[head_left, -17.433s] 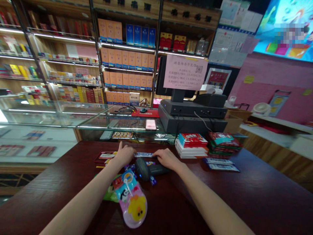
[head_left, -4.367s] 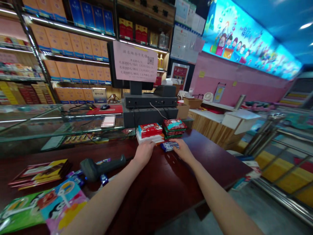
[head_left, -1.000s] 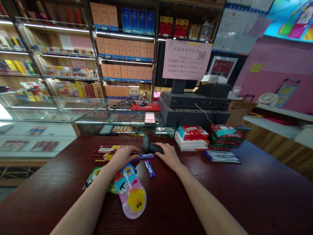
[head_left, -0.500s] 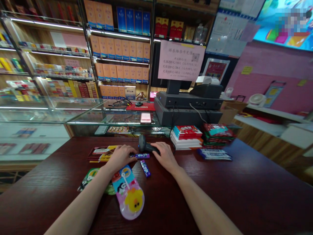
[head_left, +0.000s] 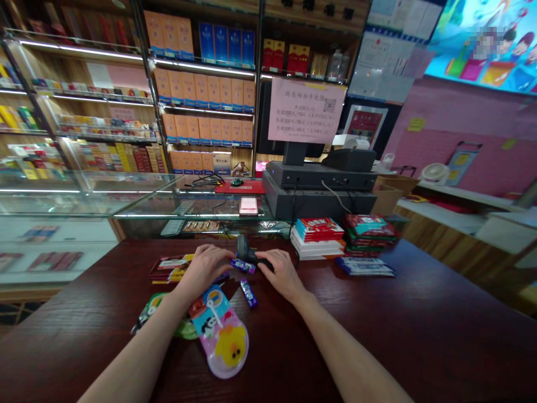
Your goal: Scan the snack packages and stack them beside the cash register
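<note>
My left hand (head_left: 210, 264) pinches the left end of a small purple candy pack (head_left: 244, 266), which sits tilted just in front of the scanner. My right hand (head_left: 282, 274) is closed round the handle of a black barcode scanner (head_left: 243, 249), whose head points to the left. Nearer to me, a second purple candy pack (head_left: 248, 293) lies on the dark wooden counter (head_left: 285, 347). Below my left wrist is a blister card with a yellow chick (head_left: 230, 344). A green package (head_left: 155, 302) is partly hidden under my left forearm, and red and yellow packets (head_left: 168, 267) lie beyond it.
Stacked red and white boxes (head_left: 318, 238) stand right of my right hand, beside a pile of dark red and green packets (head_left: 369, 232). Blue-white packets (head_left: 364, 267) lie before them. Behind are a cash register (head_left: 319, 190) with a pink notice (head_left: 306, 112) and a glass case (head_left: 188, 204).
The held candy pack has turned, its right end now lower and nearer to me. My left hand has shifted slightly to the right. The right hand stays on the scanner.
</note>
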`<state>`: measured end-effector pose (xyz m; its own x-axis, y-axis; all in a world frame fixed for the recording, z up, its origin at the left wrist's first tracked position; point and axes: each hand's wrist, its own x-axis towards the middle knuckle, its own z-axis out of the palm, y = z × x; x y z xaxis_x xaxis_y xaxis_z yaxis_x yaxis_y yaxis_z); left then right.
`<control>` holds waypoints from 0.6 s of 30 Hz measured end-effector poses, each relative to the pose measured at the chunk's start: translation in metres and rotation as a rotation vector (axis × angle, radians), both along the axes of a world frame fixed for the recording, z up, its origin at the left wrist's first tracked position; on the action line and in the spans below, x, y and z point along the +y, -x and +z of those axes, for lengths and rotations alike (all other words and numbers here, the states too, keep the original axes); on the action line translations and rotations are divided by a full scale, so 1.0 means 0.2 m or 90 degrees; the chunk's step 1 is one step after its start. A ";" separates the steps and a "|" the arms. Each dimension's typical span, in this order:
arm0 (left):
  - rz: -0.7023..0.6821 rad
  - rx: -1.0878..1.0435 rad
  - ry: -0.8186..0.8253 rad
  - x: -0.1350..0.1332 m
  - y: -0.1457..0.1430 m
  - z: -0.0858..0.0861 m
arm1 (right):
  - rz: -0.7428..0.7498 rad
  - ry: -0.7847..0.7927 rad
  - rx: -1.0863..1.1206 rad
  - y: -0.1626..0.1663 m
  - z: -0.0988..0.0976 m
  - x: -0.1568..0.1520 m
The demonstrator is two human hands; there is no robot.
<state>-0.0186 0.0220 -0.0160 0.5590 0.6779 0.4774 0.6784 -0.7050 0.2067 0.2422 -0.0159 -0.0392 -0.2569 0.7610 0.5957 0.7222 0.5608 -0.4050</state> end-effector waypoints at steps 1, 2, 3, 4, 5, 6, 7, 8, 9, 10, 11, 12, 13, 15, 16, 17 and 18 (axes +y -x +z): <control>-0.007 -0.012 -0.013 0.00 0.00 0.01 | 0.007 0.000 0.006 0.00 0.00 0.00; -0.013 -0.023 -0.027 -0.01 0.00 0.01 | 0.014 -0.001 0.012 0.01 0.01 -0.01; -0.018 -0.033 -0.041 -0.02 -0.01 0.02 | 0.021 -0.002 0.017 0.01 0.01 -0.01; -0.023 -0.043 -0.056 -0.02 -0.01 0.03 | 0.028 -0.004 0.021 0.01 0.02 -0.01; -0.027 -0.051 -0.070 -0.03 -0.01 0.04 | 0.033 -0.007 0.023 0.02 0.02 -0.02; -0.030 -0.058 -0.084 -0.03 -0.02 0.05 | 0.038 -0.010 0.024 0.02 0.02 -0.02; -0.033 -0.064 -0.096 -0.04 -0.02 0.06 | 0.041 -0.015 0.025 0.02 0.02 -0.02; -0.035 -0.070 -0.107 -0.04 -0.02 0.06 | 0.043 -0.020 0.026 0.03 0.02 -0.02; -0.036 -0.074 -0.115 -0.05 -0.02 0.07 | 0.045 -0.027 0.027 0.03 0.02 -0.02; -0.038 -0.077 -0.121 -0.05 -0.02 0.07 | 0.046 -0.036 0.030 0.03 0.02 -0.02; -0.039 -0.079 -0.126 -0.05 -0.02 0.08 | 0.046 -0.045 0.034 0.03 0.02 -0.02; -0.040 -0.080 -0.129 -0.05 -0.02 0.08 | 0.046 -0.055 0.038 0.03 0.02 -0.02; -0.041 -0.081 -0.130 -0.05 -0.02 0.08 | 0.045 -0.066 0.044 0.03 0.02 -0.02; -0.042 -0.080 -0.131 -0.05 -0.01 0.07 | 0.044 -0.084 0.054 0.04 0.02 -0.02; -0.041 -0.079 -0.131 -0.05 -0.01 0.07 | 0.043 -0.091 0.058 0.04 0.02 -0.02; -0.041 -0.077 -0.130 -0.05 -0.02 0.07 | 0.041 -0.098 0.060 0.04 0.03 -0.02; -0.040 -0.075 -0.129 -0.06 -0.02 0.07 | 0.040 -0.104 0.060 0.04 0.03 -0.02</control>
